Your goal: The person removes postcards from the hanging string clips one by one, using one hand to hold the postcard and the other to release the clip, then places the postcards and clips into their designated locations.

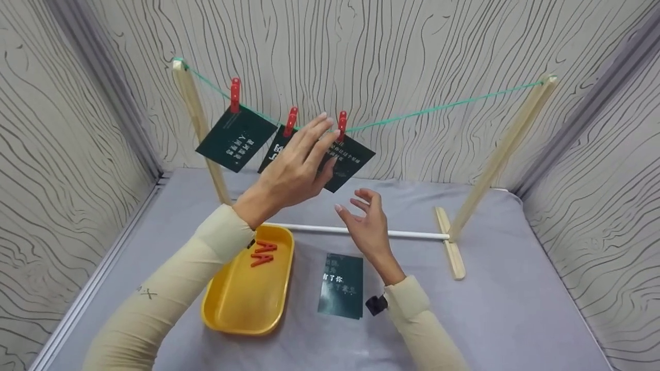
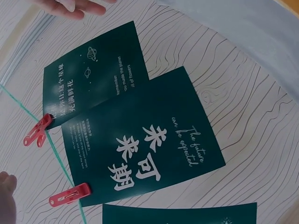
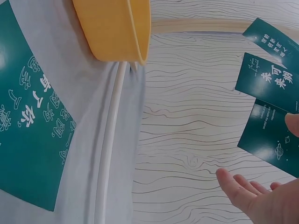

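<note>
Three dark green cards hang from a green cord [image 1: 428,110], each under a red clothespin: a left card [image 1: 234,141], a middle card [image 2: 145,140] printed with large white characters, and a right card [image 1: 356,157]. My left hand [image 1: 289,172] is raised in front of the middle and right cards, fingers extended close to the right clothespin [image 1: 342,125]. It pinches nothing that I can see. Lower and to the right, my right hand [image 1: 370,226] is held in the air with loosely bent fingers and nothing in it. The right wrist view shows it just below the right card.
A yellow tray [image 1: 242,304] holds red clothespins [image 1: 263,258]. Beside it, green cards [image 1: 341,293] lie stacked on the grey cloth. Wooden posts [image 1: 502,154] carry the cord at both ends, and a white rod [image 1: 417,235] runs low between them. A patterned wall stands behind.
</note>
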### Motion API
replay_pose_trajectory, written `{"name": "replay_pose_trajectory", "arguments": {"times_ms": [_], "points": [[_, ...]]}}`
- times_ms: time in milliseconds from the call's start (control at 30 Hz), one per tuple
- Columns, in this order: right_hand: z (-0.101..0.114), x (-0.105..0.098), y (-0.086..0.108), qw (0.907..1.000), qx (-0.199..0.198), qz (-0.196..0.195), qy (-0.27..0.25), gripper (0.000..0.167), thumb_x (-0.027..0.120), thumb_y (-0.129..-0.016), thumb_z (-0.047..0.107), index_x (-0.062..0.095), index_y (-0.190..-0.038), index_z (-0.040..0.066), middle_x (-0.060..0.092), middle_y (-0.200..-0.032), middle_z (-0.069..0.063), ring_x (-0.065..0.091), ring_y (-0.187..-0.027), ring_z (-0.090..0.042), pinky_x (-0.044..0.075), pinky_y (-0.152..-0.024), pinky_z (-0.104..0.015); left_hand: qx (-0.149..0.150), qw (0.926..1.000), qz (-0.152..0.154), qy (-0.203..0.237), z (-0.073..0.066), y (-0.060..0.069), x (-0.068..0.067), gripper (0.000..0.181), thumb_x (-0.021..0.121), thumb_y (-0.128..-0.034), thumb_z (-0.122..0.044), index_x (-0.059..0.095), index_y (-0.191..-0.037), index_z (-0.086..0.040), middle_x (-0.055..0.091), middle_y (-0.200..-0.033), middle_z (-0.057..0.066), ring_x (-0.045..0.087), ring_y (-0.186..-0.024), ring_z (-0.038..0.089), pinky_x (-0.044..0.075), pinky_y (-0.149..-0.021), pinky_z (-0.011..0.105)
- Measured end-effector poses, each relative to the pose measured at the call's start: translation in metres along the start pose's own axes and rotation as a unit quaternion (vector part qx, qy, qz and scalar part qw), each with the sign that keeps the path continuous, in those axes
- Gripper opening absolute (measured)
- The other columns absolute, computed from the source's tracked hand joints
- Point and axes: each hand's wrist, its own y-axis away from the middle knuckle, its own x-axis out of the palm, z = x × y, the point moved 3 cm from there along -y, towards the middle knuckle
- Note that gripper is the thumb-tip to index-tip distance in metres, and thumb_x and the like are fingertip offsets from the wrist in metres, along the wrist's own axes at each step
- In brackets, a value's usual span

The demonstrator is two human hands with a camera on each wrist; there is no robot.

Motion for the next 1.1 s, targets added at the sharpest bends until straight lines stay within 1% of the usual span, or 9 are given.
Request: {"name": "replay_pose_trajectory", "arguments": {"times_ms": [100, 267, 467, 533, 633, 733, 867, 1000, 1100], "points": [[-0.003, 0.001, -0.003, 0.9997, 0.017, -0.003, -0.018, 0.07, 0.08, -0.094, 0.023, 0.04, -0.146, 0.001, 0.049, -0.153, -0.02, 0.058, -0.142, -0.036, 0.053, -0.111, -0.054, -0.016, 0.9998, 0.006, -0.008, 0.003, -0.002, 0.004, 0.048, 0.071, -0.098, -0.015, 0.056, -0.14, 0.004, 0.06, -0.145, 0.026, 0.058, -0.138, 0.043, 0.05, -0.116, 0.05], [-0.001, 0.007, -0.006, 0.9982, 0.037, 0.004, -0.047, 0.071, 0.08, -0.094, 0.024, 0.04, -0.149, 0.003, 0.047, -0.156, -0.016, 0.054, -0.145, -0.034, 0.052, -0.114, -0.05, -0.06, 0.9965, 0.051, -0.026, 0.01, -0.002, 0.009, 0.051, 0.066, -0.1018, -0.019, 0.053, -0.145, 0.004, 0.055, -0.151, 0.026, 0.052, -0.144, 0.042, 0.044, -0.121, 0.055], [0.005, 0.012, -0.011, 0.9982, 0.022, 0.004, -0.056, 0.07, 0.08, -0.094, 0.021, 0.041, -0.149, 0.003, 0.049, -0.155, -0.017, 0.055, -0.144, -0.034, 0.05, -0.116, -0.049, -0.118, 0.9873, 0.102, -0.031, 0.019, -0.004, 0.013, 0.057, 0.061, -0.1055, -0.026, 0.045, -0.152, 0.004, 0.047, -0.159, 0.027, 0.045, -0.151, 0.043, 0.038, -0.125, 0.053], [0.006, 0.013, -0.013, 0.9985, 0.017, 0.0, -0.052, 0.07, 0.08, -0.093, 0.02, 0.041, -0.148, 0.002, 0.05, -0.154, -0.018, 0.055, -0.144, -0.035, 0.048, -0.118, -0.05, -0.135, 0.9838, 0.115, -0.026, 0.021, -0.006, 0.015, 0.059, 0.06, -0.1064, -0.027, 0.043, -0.154, 0.004, 0.044, -0.161, 0.027, 0.043, -0.152, 0.044, 0.037, -0.126, 0.052], [0.008, 0.015, -0.016, 0.9993, 0.01, -0.005, -0.035, 0.072, 0.081, -0.093, 0.021, 0.041, -0.15, 0.001, 0.05, -0.156, -0.02, 0.055, -0.144, -0.036, 0.045, -0.121, -0.052, -0.156, 0.9795, 0.126, -0.016, 0.023, -0.009, 0.016, 0.06, 0.059, -0.1072, -0.027, 0.042, -0.154, 0.006, 0.043, -0.162, 0.028, 0.044, -0.152, 0.042, 0.037, -0.126, 0.05], [0.007, 0.018, -0.019, 0.9995, 0.011, -0.014, -0.026, 0.081, 0.082, -0.092, 0.023, 0.036, -0.155, 0.002, 0.043, -0.162, -0.021, 0.053, -0.146, -0.037, 0.042, -0.122, -0.054, -0.169, 0.9766, 0.133, -0.002, 0.026, -0.011, 0.018, 0.06, 0.058, -0.1077, -0.026, 0.041, -0.154, 0.008, 0.042, -0.162, 0.028, 0.046, -0.151, 0.041, 0.037, -0.126, 0.048], [0.004, 0.022, -0.022, 0.9985, 0.026, -0.023, -0.042, 0.091, 0.082, -0.092, 0.024, 0.026, -0.162, 0.004, 0.032, -0.17, -0.021, 0.052, -0.147, -0.038, 0.043, -0.122, -0.053, -0.177, 0.9737, 0.143, 0.011, 0.028, -0.013, 0.022, 0.06, 0.057, -0.1082, -0.025, 0.04, -0.155, 0.009, 0.043, -0.162, 0.028, 0.045, -0.151, 0.04, 0.037, -0.126, 0.047], [0.003, 0.025, -0.026, 0.9967, 0.04, -0.014, -0.07, 0.091, 0.081, -0.093, 0.024, 0.025, -0.163, 0.007, 0.029, -0.171, -0.02, 0.052, -0.147, -0.038, 0.046, -0.12, -0.051, -0.183, 0.9714, 0.15, 0.023, 0.027, -0.016, 0.025, 0.059, 0.057, -0.1079, -0.022, 0.04, -0.154, 0.009, 0.044, -0.161, 0.028, 0.045, -0.151, 0.04, 0.037, -0.126, 0.047], [0.004, 0.027, -0.029, 0.9954, 0.047, -0.009, -0.083, 0.087, 0.08, -0.094, 0.023, 0.028, -0.162, 0.01, 0.032, -0.17, -0.017, 0.054, -0.145, -0.036, 0.051, -0.115, -0.048, -0.196, 0.9674, 0.157, 0.033, 0.028, -0.018, 0.025, 0.059, 0.058, -0.1073, -0.021, 0.04, -0.154, 0.01, 0.044, -0.161, 0.029, 0.046, -0.151, 0.041, 0.037, -0.126, 0.049]]}}
